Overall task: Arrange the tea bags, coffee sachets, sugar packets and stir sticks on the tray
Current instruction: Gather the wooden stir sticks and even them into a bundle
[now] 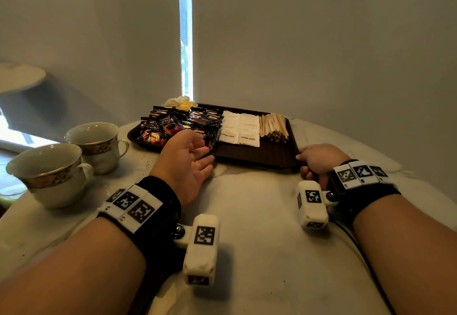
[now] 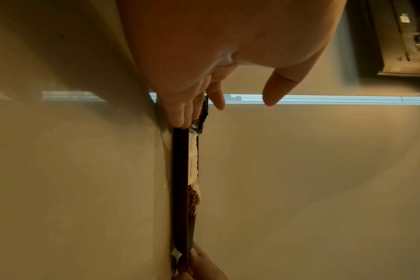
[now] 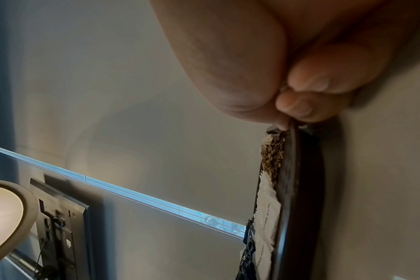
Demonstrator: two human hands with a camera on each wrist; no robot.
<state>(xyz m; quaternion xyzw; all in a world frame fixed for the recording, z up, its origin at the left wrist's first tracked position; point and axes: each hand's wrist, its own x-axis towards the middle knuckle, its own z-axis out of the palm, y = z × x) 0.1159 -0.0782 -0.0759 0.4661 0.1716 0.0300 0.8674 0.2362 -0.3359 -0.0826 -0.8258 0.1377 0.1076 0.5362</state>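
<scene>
On the counter (image 1: 247, 215) sits the tray (image 1: 259, 154), two cups (image 1: 74, 156) to its left. In it, left to right: coffee sachets (image 1: 173, 126), sugar packets (image 1: 239, 126), stir sticks (image 1: 273, 126); tea bags (image 1: 179, 102) lie behind.

White marbled surface (image 1: 249, 215) carries dark brown tray (image 1: 257, 156) at far edge, two gold-banded teacups (image 1: 74, 164) at left.

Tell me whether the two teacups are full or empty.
Empty, as far as shown: the near teacup and far teacup stand upright beside the tray, bare pale insides, no liquid visible.
</scene>
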